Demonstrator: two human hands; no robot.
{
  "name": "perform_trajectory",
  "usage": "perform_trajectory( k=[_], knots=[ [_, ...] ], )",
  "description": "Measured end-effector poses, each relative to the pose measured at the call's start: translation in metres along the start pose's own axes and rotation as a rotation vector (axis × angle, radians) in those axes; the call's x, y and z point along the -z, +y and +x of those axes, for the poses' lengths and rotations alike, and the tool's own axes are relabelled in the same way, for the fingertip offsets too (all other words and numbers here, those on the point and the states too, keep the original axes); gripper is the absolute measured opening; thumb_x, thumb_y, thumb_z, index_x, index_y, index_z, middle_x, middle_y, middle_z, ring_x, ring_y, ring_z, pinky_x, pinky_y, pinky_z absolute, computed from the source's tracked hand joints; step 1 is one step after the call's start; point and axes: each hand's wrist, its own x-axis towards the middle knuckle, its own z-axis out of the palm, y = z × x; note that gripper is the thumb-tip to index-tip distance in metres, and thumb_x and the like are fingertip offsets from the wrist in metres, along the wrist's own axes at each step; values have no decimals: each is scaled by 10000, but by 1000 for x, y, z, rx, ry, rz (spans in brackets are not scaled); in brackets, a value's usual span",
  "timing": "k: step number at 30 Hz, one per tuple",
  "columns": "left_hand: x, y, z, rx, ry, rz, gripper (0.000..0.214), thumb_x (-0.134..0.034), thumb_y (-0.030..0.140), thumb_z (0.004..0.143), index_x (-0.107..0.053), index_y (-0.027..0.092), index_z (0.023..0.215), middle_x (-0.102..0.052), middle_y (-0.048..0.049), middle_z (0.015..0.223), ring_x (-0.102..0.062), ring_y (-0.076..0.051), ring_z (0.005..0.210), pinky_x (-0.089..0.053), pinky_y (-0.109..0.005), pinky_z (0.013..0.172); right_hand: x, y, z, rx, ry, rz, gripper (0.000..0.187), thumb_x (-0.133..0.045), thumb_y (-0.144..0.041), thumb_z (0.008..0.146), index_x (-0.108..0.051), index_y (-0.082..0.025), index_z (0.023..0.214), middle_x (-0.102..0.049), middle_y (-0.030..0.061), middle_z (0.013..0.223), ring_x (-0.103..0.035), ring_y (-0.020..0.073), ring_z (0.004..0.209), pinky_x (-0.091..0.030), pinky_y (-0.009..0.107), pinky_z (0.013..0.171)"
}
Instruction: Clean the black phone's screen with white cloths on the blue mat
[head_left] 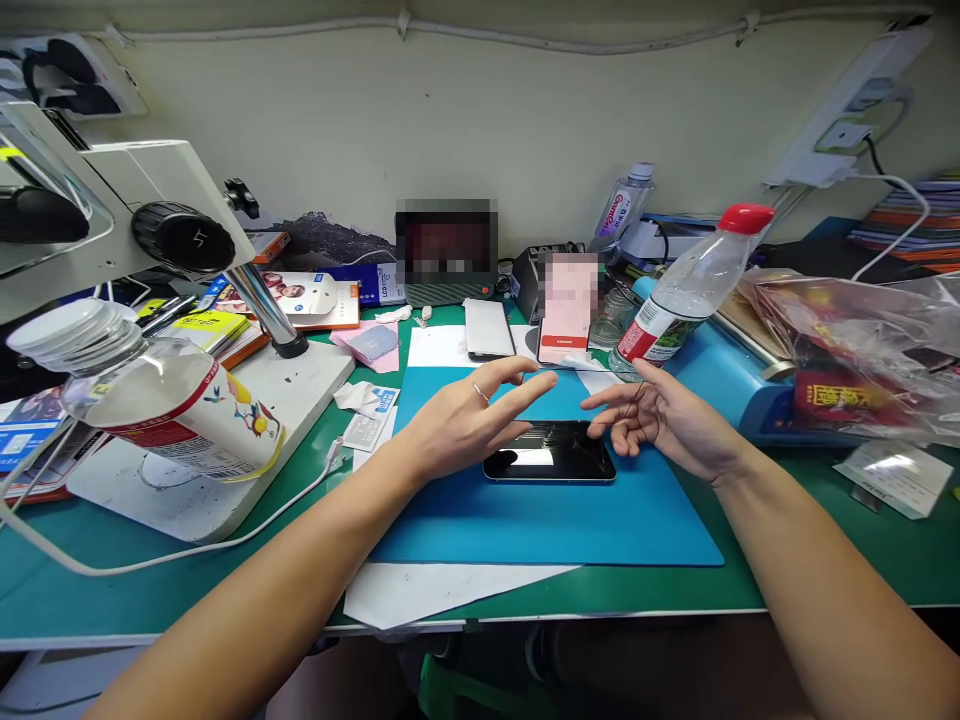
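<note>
A smartphone point(550, 462) with a dark, glossy screen lies face up on a blue mat point(547, 525). My left hand point(469, 415) hovers over the phone's left end, palm down, with its fingers stretched out and apart; a ring is on one finger. Beside the phone's right end is my right hand point(671, 415), turned partly palm up. Its fingers are loosely bent and spread, and I see nothing firmly held in them. A thin dark line shows near its thumb, too fine to identify. Whether either hand touches the phone I cannot tell.
Behind the mat are a white-backed phone point(490, 328) and a propped phone with a pink screen point(568, 310). A red-capped bottle point(690, 290) leans at right beside a plastic bag point(862, 340). At left, a microscope stand point(187, 480) carries a large jar point(195, 410); a white cable point(247, 540) crosses the table.
</note>
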Motion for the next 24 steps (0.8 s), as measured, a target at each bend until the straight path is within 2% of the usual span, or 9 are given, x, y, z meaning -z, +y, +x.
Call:
perform_trajectory(
  k=[3, 6, 8, 11, 14, 17, 21, 24],
  knots=[
    [-1, 1, 0, -9, 12, -16, 517, -558, 233, 1003, -374, 279, 1484, -507, -132, 1423, -598, -254, 1273, -574, -393, 1016, 0, 0, 0, 50, -10, 8, 677, -348, -646, 967, -804, -150, 902, -769, 126, 716, -634, 171, 509, -512, 281, 490],
    [-1, 0, 0, 9, 98, -101, 658, -653, 396, 953, -338, 241, 1510, -519, -155, 1379, -575, -281, 1279, -542, -415, 1047, 0, 2, 1, 143, -1, -14, 624, -424, -664, 940, -803, -168, 966, -788, 116, 787, -668, 186, 594, -559, 311, 583],
    [0, -2, 0, 37, 180, -190, 702, -657, 508, 926, -362, 226, 1497, -537, -154, 1343, -584, -287, 1245, -534, -427, 1037, 0, 5, 2, 236, 3, -62, 583, -512, -691, 891, -804, -198, 1000, -804, 112, 870, -703, 209, 687, -589, 343, 663],
    [2, -7, -3, 95, 243, -298, 575, -569, 555, 961, -466, 221, 1419, -569, -133, 1276, -620, -258, 1126, -544, -415, 972, 2, 10, 6, 397, 21, -197, 541, -622, -706, 818, -810, -246, 1030, -807, 101, 1001, -732, 255, 842, -605, 422, 815],
    [3, -11, -5, 153, 245, -340, 517, -519, 563, 980, -534, 203, 1352, -588, -129, 1229, -630, -238, 1049, -541, -402, 936, 6, 13, 7, 476, 37, -311, 536, -709, -689, 763, -804, -266, 1080, -795, 97, 1088, -729, 309, 968, -575, 521, 943],
    [4, -12, -6, 194, 182, -320, 549, -545, 597, 954, -567, 199, 1332, -614, -139, 1252, -602, -279, 1150, -506, -443, 1006, 9, 15, 3, 506, 17, -412, 569, -802, -632, 706, -774, -308, 1173, -777, 78, 1171, -705, 344, 1079, -552, 549, 1003],
    [5, -12, -5, 167, -46, -255, 619, -663, 618, 874, -604, 206, 1331, -611, -150, 1348, -545, -320, 1267, -464, -491, 1076, 12, 18, -7, 570, -14, -578, 634, -844, -567, 694, -713, -364, 1280, -734, 49, 1287, -677, 355, 1155, -558, 537, 1006],
    [3, -9, -4, 136, -159, -212, 655, -687, 617, 859, -614, 195, 1354, -553, -164, 1448, -507, -334, 1335, -431, -507, 1122, 14, 22, -12, 612, -11, -667, 625, -836, -546, 714, -700, -368, 1298, -724, 47, 1305, -640, 364, 1224, -562, 517, 1003]
  ],
)
